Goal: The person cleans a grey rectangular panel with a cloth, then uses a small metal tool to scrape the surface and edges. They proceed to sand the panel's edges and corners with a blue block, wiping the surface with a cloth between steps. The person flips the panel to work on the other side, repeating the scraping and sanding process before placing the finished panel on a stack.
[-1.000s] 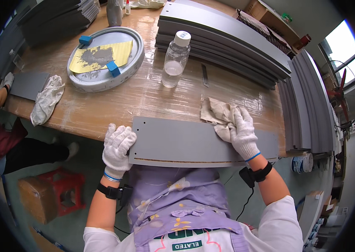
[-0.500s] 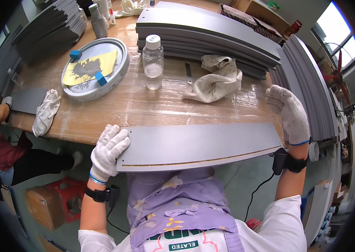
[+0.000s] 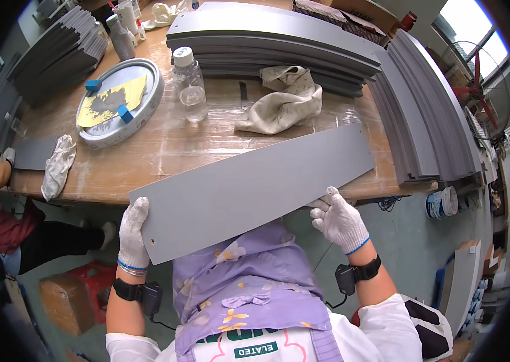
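From where I stand: grey panel (image 3: pixel 249 193) lies skewed, long axis roughly 8 to 2 o'clock, far end over the worktop (image 3: pixel 101 172), near end overhanging its front edge. Left hand (image 3: pixel 132 232) is the nearer grip, closed on the short end; panel runs off it toward 2. Right hand (image 3: pixel 339 223) sits at the near long edge, past mid-length, panel toward its 11; fingers half-curled, loose, nothing seen in them, contact unclear. From panel centre: cloth (image 3: pixel 285 102) just past 12, bottle (image 3: pixel 191 99) at 11.
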`<action>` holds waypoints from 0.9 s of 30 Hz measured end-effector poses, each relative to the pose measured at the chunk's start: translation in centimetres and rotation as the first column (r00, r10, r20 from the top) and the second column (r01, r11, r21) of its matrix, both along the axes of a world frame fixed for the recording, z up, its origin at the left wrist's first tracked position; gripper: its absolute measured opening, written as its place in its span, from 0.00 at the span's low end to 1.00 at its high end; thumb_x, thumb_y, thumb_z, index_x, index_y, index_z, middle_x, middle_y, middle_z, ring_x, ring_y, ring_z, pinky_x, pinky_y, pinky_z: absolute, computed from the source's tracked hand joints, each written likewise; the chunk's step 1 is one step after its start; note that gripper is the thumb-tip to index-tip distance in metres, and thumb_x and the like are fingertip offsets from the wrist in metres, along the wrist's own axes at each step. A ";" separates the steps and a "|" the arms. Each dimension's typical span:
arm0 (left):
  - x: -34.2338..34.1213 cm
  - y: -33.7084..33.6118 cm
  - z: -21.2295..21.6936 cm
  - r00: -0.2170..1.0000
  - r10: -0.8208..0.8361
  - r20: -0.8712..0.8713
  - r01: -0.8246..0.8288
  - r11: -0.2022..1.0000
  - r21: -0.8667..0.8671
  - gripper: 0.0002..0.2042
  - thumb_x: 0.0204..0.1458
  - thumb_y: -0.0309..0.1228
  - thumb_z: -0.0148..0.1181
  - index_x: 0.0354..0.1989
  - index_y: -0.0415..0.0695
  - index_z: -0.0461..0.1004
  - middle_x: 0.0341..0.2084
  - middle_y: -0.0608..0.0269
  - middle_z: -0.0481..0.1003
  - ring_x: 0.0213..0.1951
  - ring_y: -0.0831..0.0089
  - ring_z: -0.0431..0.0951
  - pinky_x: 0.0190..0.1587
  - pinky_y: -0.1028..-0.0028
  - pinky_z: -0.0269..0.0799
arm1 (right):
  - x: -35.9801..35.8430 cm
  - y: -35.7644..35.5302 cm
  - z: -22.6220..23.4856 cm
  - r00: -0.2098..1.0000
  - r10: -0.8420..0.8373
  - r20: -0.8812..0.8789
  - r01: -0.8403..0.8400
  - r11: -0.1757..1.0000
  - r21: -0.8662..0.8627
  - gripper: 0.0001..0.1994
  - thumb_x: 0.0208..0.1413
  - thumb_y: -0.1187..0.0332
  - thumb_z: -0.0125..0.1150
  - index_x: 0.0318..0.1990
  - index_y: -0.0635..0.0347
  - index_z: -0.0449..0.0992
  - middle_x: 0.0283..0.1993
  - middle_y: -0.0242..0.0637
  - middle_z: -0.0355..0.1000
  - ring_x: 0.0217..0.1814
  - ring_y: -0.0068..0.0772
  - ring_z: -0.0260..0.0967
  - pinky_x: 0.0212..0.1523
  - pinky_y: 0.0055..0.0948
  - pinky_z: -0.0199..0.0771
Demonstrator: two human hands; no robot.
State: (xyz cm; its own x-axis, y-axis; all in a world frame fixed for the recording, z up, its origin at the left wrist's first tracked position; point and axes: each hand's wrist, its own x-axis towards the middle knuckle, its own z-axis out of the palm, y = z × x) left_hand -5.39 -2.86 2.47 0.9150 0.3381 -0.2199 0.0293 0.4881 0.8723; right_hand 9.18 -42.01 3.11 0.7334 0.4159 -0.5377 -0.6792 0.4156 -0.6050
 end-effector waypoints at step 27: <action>-3.8 -1.5 -4.4 0.972 0.193 0.132 -0.023 0.639 -0.769 0.49 0.58 0.70 0.36 0.69 0.33 0.54 0.67 0.41 0.60 0.69 0.47 0.59 0.71 0.49 0.53 | -7.5 20.2 2.5 0.071 0.900 0.430 -0.825 0.295 -0.482 0.16 0.66 0.68 0.51 0.58 0.61 0.74 0.60 0.45 0.72 0.64 0.39 0.68 0.65 0.33 0.65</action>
State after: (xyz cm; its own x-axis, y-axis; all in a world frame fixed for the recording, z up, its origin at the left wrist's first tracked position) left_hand -9.15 -4.37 -1.96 0.9331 0.2293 -0.2771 -0.1859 0.9670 0.1740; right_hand 1.65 -21.78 5.61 0.0104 0.9553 -0.2956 -0.0512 -0.2947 -0.9542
